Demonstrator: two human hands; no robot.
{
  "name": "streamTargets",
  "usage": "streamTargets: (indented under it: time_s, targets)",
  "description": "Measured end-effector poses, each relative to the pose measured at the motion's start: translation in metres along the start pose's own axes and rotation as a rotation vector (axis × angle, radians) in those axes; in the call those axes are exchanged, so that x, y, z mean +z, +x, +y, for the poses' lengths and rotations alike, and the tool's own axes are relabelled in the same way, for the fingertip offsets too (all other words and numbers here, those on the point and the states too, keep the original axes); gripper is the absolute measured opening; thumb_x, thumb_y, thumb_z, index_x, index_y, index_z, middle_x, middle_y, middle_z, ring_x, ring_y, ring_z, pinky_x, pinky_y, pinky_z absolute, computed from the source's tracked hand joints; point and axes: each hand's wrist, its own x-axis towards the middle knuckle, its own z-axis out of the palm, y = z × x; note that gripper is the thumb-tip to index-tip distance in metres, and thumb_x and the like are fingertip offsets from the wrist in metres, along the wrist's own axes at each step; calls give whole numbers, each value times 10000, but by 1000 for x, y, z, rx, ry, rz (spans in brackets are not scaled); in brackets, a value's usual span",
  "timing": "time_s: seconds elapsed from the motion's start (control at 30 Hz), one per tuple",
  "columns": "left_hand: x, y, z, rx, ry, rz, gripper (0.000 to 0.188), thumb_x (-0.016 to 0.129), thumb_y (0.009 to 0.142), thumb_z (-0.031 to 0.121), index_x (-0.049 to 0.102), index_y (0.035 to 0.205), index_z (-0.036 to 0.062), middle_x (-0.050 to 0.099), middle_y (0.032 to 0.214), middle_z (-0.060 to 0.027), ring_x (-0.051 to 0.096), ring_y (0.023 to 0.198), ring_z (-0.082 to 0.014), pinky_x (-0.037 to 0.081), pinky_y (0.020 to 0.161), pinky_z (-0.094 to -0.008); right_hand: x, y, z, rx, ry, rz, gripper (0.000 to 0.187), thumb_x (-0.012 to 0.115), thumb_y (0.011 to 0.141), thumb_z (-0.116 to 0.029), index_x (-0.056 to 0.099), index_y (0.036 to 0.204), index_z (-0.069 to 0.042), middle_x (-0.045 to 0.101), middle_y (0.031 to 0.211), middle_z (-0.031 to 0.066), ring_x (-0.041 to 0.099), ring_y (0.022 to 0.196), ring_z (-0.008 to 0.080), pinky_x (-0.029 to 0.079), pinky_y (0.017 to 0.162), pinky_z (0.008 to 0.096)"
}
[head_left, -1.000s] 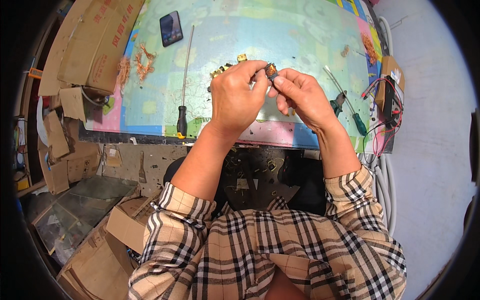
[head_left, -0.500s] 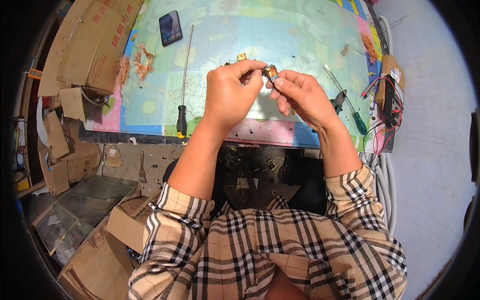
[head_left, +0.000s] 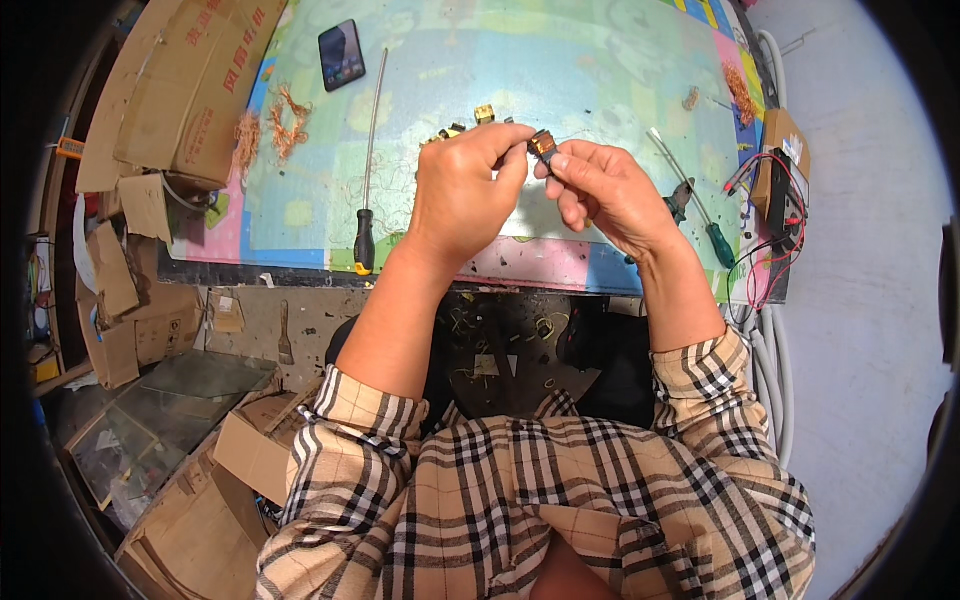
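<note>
At the left of the counter [head_left: 440, 60] stands a cardboard box [head_left: 205, 100], then tangled copper wire [head_left: 289, 125], a phone [head_left: 342, 57] on the far side and a black-handled screwdriver [head_left: 364, 240]. The left hand [head_left: 460, 190] has a narrow grip at the left edge of a small copper coil [head_left: 544, 146]; whether it pinches the coil I cannot tell. The right hand [head_left: 608, 190] holds that coil above the counter, between thumb and fingers. Further right lies a green-handled screwdriver [head_left: 718, 245].
</note>
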Motion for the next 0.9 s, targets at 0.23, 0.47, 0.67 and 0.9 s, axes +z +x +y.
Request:
streamTargets:
  time_s: [0.23,0.47,0.67,0.9]
  targets:
    - [-3,0,1,0,52,-53,143,648,855,35,729,963,-12,731,838,-144,701,715,-160,543,659,-279,0,-2,-1,-8,-77,-7,213,600,966,-213,627,975,-3,641,786,39,588,587,77,464,521,211]
    - [-5,1,3,-74,-6,-57,91,630,841,36,703,883,2,688,739,-130,653,620,-202,511,587,-302,0,-2,0,3,-120,-23,202,593,966,-201,627,971,-2,637,784,31,590,593,77,472,534,215]
    - [-10,2,0,-221,-65,-136,128,627,882,50,711,951,-17,709,771,-54,644,699,-83,512,653,-239,0,-1,1,-46,-291,-41,177,542,989,-161,623,979,-4,634,786,20,594,633,78,494,581,231]
    - [-24,7,-4,-362,-390,-117,114,605,904,53,695,906,-19,674,755,-30,591,662,-64,477,605,-217,-1,-1,0,-45,-234,-30,177,521,1005,-161,625,1022,-19,641,819,10,592,668,72,478,610,219]
